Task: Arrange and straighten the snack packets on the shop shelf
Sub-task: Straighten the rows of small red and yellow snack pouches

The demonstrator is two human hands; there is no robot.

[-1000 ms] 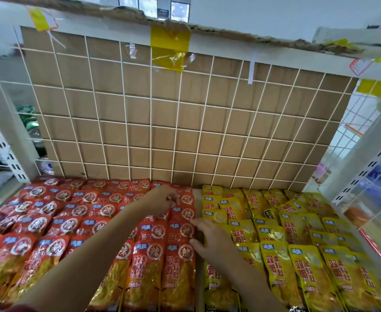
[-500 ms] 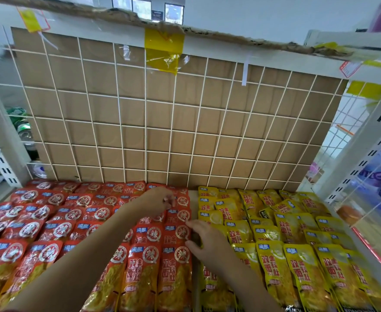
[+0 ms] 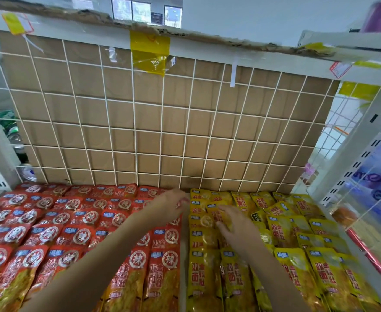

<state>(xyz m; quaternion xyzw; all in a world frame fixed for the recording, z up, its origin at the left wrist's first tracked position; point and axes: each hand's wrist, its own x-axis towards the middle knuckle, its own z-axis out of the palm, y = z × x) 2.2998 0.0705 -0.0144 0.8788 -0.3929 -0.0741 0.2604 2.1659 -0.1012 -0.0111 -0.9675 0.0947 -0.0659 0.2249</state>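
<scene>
**Shelf Status: Red Block Aligned, Yellow Block Pending**

1. Progress. The red snack packets [image 3: 72, 221], which spread out to the left of the left hand [image 3: 171, 203], lie in overlapping rows with their printed faces up and their edges mostly parallel. This block appears largely finished. The yellow snack packets [image 3: 297, 244], to the right of the right hand [image 3: 234, 224], are less regular. Several beyond that hand's fingertips sit tilted, and a dark packet [image 3: 258, 216] lies among them just right of the hand. The yellow block is judged not yet straightened, so the task is roughly half complete.

2. Hand state. The left hand reaches over the rearmost packets of the red column nearest the yellow block, close to the wire grid [image 3: 185, 131]. Its fingers bend down onto a packet, but blur hides whether they pinch it or only touch it. The right hand lies with fingers extended and spread, pressing flat on the yellow packets and grasping nothing.

3. Position of the work. A narrow bare strip of shelf [image 3: 183, 266] runs between the two forearms and separates the colour blocks. Red packets lie under and left of the left hand. Yellow packets lie under and right of the right hand.
</scene>
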